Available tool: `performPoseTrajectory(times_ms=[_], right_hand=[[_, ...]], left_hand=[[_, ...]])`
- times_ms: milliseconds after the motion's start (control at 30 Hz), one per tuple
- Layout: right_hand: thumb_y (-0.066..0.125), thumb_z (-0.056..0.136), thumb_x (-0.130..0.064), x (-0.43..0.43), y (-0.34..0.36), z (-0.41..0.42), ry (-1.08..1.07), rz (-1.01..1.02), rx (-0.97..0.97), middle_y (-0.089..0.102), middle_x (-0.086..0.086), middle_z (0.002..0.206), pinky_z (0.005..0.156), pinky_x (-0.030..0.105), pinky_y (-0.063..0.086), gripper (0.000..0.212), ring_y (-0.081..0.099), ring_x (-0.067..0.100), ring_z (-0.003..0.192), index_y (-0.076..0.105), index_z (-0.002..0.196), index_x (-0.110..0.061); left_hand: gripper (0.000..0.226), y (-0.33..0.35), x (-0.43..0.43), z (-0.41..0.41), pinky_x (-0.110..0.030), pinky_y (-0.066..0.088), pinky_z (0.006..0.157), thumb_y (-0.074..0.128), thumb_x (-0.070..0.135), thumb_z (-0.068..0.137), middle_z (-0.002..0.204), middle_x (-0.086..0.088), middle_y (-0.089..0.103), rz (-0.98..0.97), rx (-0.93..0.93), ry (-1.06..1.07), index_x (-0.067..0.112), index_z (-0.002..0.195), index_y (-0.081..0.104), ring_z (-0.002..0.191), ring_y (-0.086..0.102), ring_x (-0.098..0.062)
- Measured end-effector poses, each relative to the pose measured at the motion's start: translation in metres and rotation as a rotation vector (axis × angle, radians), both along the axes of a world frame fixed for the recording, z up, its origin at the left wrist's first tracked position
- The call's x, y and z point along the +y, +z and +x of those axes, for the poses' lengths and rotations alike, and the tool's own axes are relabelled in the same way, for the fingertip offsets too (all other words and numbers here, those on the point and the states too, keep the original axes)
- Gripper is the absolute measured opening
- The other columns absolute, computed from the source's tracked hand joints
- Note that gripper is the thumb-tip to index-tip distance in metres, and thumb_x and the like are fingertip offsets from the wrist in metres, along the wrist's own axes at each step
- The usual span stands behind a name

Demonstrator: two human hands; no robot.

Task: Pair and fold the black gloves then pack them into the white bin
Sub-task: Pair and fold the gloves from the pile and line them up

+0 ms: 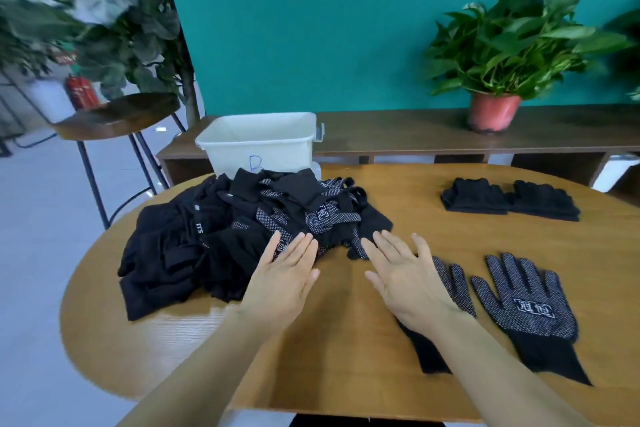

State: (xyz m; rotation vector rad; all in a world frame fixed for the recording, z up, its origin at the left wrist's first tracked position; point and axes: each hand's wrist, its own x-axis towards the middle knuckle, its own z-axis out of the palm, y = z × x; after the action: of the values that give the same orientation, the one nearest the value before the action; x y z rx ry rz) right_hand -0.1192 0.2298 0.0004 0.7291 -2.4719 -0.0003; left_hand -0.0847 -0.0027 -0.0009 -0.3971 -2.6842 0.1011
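Observation:
A heap of black gloves and dark cloth (242,236) covers the left half of the wooden table (346,357). The white bin (258,140) stands behind the heap at the far edge. My left hand (280,282) hovers flat with straight fingers at the heap's near edge, holding nothing. My right hand (405,276) is also flat and empty, partly covering one dotted black glove (453,282) lying palm up. A second dotted glove (530,312) lies flat beside it to the right. Two folded black glove bundles (509,199) sit at the far right.
A potted green plant (495,80) stands on a low wooden shelf (415,135) behind the table. A round stool (117,114) is at the left, with a tall leafy plant (104,10) beyond it. The table's front edge is close to me.

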Motion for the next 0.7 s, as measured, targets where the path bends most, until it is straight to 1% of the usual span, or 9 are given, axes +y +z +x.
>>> performPoseTrajectory(times_ms=[233,333,367,433,500,533,567,633,700], right_hand=[[0.038,0.09,-0.034,-0.038,0.007,-0.054,0.072,-0.014,0.078,0.071,0.003,0.107,0.097,0.049,0.028,0.043,0.064,0.027,0.112,0.07,0.11,-0.013],[0.064,0.084,-0.028,-0.053,0.01,-0.084,0.097,-0.031,0.147,0.072,0.005,0.103,0.096,0.049,0.027,0.028,0.065,0.029,0.11,0.071,0.107,-0.013],[0.073,0.082,-0.026,-0.058,0.011,-0.093,0.103,-0.04,0.148,0.072,0.005,0.103,0.096,0.049,0.027,0.029,0.064,0.029,0.111,0.071,0.107,-0.012],[0.079,0.078,-0.025,-0.069,0.015,-0.11,0.104,-0.046,0.132,0.071,0.005,0.103,0.097,0.049,0.026,0.033,0.063,0.03,0.112,0.071,0.108,-0.012],[0.078,0.079,-0.025,-0.08,0.019,-0.128,0.104,-0.045,0.127,0.071,0.003,0.101,0.097,0.048,0.025,0.03,0.062,0.029,0.112,0.071,0.105,-0.014],[0.078,0.078,-0.025,-0.086,0.021,-0.136,0.1,-0.042,0.125,0.071,0.002,0.1,0.097,0.048,0.025,0.029,0.062,0.029,0.113,0.071,0.104,-0.014],[0.079,0.077,-0.025,-0.092,0.021,-0.146,0.094,-0.036,0.118,0.071,0.002,0.099,0.096,0.048,0.025,0.029,0.062,0.029,0.112,0.071,0.102,-0.014],[0.082,0.072,-0.027,-0.101,0.019,-0.159,0.073,-0.006,0.08,0.072,0.003,0.099,0.095,0.049,0.026,0.035,0.063,0.03,0.112,0.071,0.103,-0.014],[0.085,0.068,-0.029,-0.107,0.016,-0.17,0.059,0.038,0.027,0.072,0.005,0.098,0.095,0.05,0.028,0.044,0.063,0.03,0.111,0.071,0.106,-0.013]], left_hand=[[0.052,0.009,-0.035,-0.051,-0.044,0.018,0.114,0.028,0.032,0.1,0.131,-0.004,0.065,0.012,0.119,-0.023,0.007,0.127,0.064,0.126,0.058,-0.017],[0.05,0.016,-0.047,-0.081,-0.044,0.02,0.113,0.03,0.03,0.098,0.127,-0.004,0.067,0.01,0.157,-0.019,0.008,0.124,0.067,0.122,0.061,-0.017],[0.049,0.018,-0.05,-0.091,-0.044,0.02,0.113,0.031,0.029,0.098,0.125,-0.004,0.068,0.015,0.171,-0.028,0.008,0.122,0.067,0.121,0.061,-0.018],[0.046,0.019,-0.057,-0.112,-0.045,0.021,0.113,0.034,0.027,0.096,0.123,-0.003,0.069,0.011,0.217,-0.054,0.009,0.119,0.069,0.118,0.063,-0.019],[0.035,0.02,-0.06,-0.132,-0.046,0.023,0.112,0.045,0.023,0.093,0.118,-0.001,0.071,0.006,0.278,-0.091,0.011,0.112,0.072,0.113,0.066,-0.019],[0.025,0.019,-0.061,-0.141,-0.046,0.023,0.111,0.058,0.02,0.09,0.115,0.0,0.072,0.008,0.311,-0.119,0.012,0.108,0.073,0.111,0.067,-0.018],[0.022,0.018,-0.061,-0.151,-0.045,0.023,0.111,0.072,0.017,0.083,0.113,0.001,0.073,0.018,0.319,-0.134,0.013,0.105,0.075,0.109,0.068,-0.018],[0.036,0.015,-0.06,-0.162,-0.044,0.023,0.11,0.088,0.019,0.068,0.11,0.003,0.074,0.04,0.267,-0.138,0.016,0.101,0.076,0.107,0.069,-0.017],[0.044,0.012,-0.062,-0.168,-0.044,0.022,0.109,0.092,0.024,0.061,0.108,0.005,0.074,0.056,0.213,-0.134,0.018,0.101,0.076,0.105,0.069,-0.014]])
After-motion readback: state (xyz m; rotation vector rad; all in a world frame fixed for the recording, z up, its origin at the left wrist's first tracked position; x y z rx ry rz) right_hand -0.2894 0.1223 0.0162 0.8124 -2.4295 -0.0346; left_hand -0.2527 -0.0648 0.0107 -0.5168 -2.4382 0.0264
